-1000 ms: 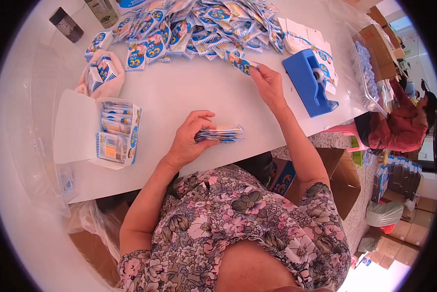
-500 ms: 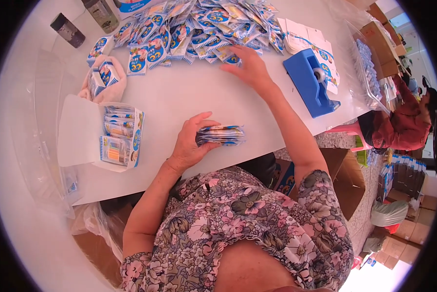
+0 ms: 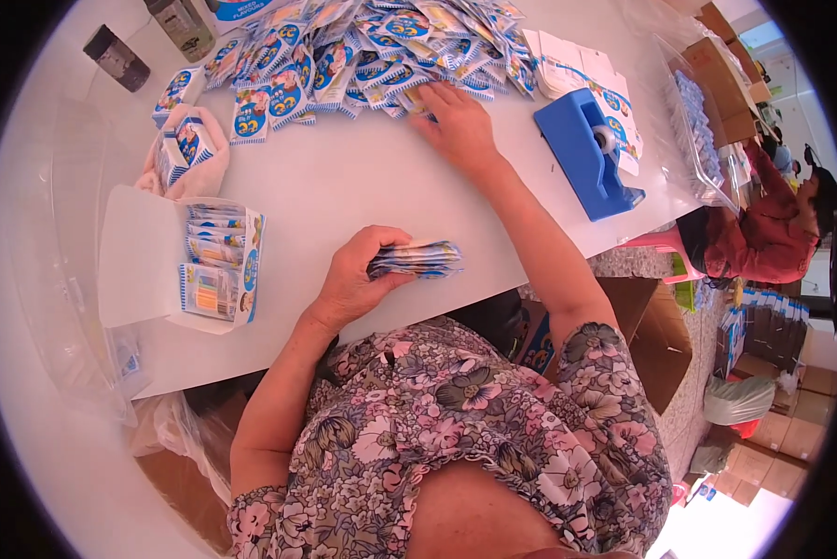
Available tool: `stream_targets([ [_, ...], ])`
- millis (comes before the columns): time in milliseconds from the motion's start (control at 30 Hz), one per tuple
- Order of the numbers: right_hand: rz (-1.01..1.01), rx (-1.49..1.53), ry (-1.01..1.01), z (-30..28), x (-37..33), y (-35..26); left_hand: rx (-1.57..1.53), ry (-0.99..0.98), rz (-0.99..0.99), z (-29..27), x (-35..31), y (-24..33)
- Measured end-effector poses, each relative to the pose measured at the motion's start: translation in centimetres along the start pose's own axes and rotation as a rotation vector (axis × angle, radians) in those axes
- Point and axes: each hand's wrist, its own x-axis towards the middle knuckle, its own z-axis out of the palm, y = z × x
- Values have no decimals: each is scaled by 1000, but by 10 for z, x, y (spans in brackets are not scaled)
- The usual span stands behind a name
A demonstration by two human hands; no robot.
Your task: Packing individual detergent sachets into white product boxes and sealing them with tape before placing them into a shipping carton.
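- The left hand [image 3: 355, 279] rested on the white worktop [image 3: 344, 186] near its front edge, its grip closed on a flat stack of sachets [image 3: 417, 259], thumb on top and fingers underneath.
- The stack lay roughly level, its free end pointing to the person's right, just inside the worktop's near edge.
- The right hand [image 3: 460, 126] was stretched to the far side, palm down, fingers pressed on the near fringe of a heap of blue and white sachets [image 3: 363, 56]; whether the grip had closed on any one sachet could not be told.
- Between the two hands the worktop surface was bare, giving open room across the middle.
- A blue tape dispenser [image 3: 591, 154] stood to the right of the right forearm, near but apart from it, close to the worktop's right edge.
- An open carton [image 3: 218, 265] partly filled with packets lay to the left of the left hand, well apart, with its white flap spread further left.
- A pink cloth [image 3: 181, 163] carrying two small packets lay behind the carton.
- A clear plastic tray [image 3: 698, 130] sat at the right rim, beyond the dispenser.
- Another person in red [image 3: 763, 233] sat beyond the right edge, below worktop level.
- Brown cardboard boxes [image 3: 656, 340] stood on the floor at the right.
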Motion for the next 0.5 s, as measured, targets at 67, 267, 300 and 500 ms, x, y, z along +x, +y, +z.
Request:
stream_targets([
  [67,125,77,-80,-4,-1,5,-46,3,-101,1,1,1],
  [267,471,701,-331,-62,-47,-29,250,219,283,1,2,3],
  [300,497,934,-422,-70,-55,-34,236,214,276,1,3,3],
  [500,627,881,-464,-43,-20,2,101,65,222,1,4,-3],
])
